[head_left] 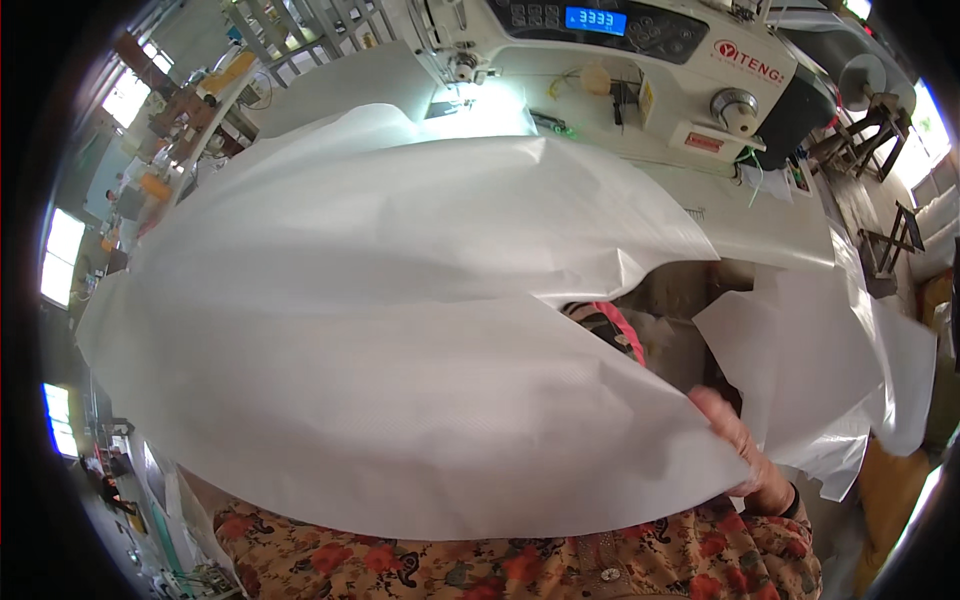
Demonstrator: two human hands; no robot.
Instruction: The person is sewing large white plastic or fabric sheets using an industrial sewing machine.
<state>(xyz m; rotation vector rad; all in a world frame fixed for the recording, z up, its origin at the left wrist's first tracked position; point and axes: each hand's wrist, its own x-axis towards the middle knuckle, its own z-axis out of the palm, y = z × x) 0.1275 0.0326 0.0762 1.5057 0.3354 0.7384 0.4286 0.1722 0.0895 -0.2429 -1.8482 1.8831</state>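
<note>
A large white sheet (380, 400), smooth and slightly shiny like woven plastic, spreads across my lap and up onto the sewing machine's table. At its lower right corner my right hand (738, 445) is closed on the edge, fingers partly blurred. My left hand does not show; the sheet covers the area on that side. The sheet's far edge lies near the lit needle area of a white sewing machine (600, 45). Through a notch on the right, a bit of pink and dark patterned cloth (620, 330) shows below.
More white sheeting (810, 350) hangs off the table's right side. Small tools, including a green-tipped one (552, 123), lie on the machine table (770, 225). A metal rack (310, 25) stands behind at the left, a folding stool (895, 235) far right.
</note>
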